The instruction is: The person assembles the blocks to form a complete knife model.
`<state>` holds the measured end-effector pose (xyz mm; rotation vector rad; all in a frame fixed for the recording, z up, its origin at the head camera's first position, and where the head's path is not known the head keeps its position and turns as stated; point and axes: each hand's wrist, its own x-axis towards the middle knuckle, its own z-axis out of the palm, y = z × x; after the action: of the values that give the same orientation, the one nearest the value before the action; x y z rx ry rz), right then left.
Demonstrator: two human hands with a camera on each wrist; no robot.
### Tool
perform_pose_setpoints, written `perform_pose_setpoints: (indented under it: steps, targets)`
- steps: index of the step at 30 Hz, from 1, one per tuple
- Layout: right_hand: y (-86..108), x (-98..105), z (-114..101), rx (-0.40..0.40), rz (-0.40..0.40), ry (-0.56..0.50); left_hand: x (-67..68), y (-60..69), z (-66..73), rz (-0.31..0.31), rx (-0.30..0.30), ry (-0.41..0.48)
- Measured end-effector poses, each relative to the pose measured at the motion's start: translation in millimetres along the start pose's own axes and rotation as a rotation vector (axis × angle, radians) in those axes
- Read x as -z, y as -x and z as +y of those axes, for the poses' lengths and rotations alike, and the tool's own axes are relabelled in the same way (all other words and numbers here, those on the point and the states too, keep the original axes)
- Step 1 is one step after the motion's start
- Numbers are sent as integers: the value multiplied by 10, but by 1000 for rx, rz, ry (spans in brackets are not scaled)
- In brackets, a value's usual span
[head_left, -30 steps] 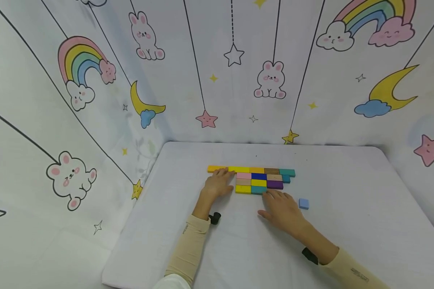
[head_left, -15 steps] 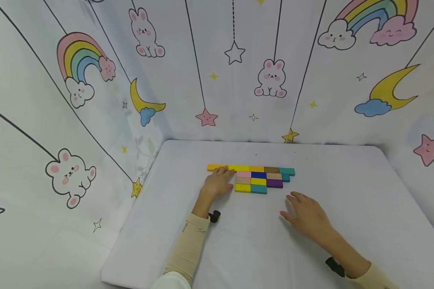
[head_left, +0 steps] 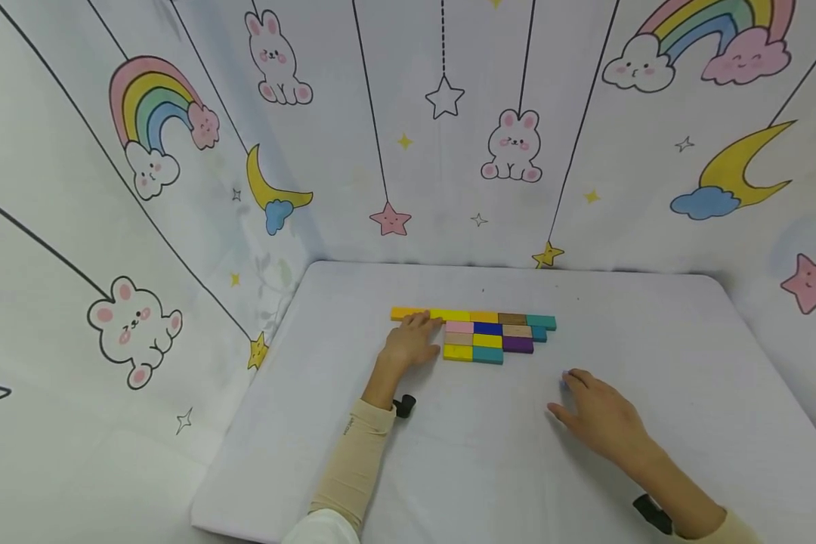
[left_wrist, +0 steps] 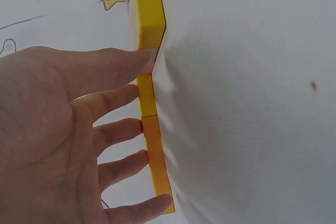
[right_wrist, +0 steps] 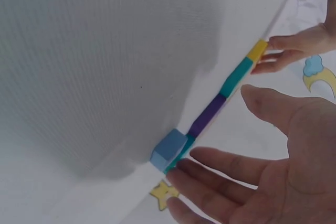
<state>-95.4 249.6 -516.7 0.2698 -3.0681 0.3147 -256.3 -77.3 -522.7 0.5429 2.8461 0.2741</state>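
On the white tabletop, several flat coloured blocks lie side by side in touching rows. My left hand point(head_left: 408, 346) rests at the rows' left end, its fingers extended. In the left wrist view its fingertips touch an orange block point(left_wrist: 157, 161) and a yellow block point(left_wrist: 147, 95), while the thumb reaches a pinkish block end. My right hand point(head_left: 607, 415) is at the front right of the rows, thumb and fingers spread. A light blue block point(right_wrist: 168, 149) lies just beyond its fingertips in the right wrist view; the hand mostly covers it in the head view. Whether they touch I cannot tell.
The pattern includes a purple block point(head_left: 518, 344), a dark blue block point(head_left: 487, 329) and a brown block point(head_left: 512, 319). Behind the white table point(head_left: 687, 340) hangs a cloth printed with rabbits, stars and rainbows. Each wrist wears a black camera.
My right hand has moved right, away from the teal block at the rows' front edge, to the light blue block, which it now mostly hides. My left hand has stayed in place.
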Motion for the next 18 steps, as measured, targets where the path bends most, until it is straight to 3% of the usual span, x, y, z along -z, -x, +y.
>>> perform_pose_setpoints:
  steps: [18]
  targets:
    - [90,2,106,97,-3,5,8,-11,1,-13,9,-6]
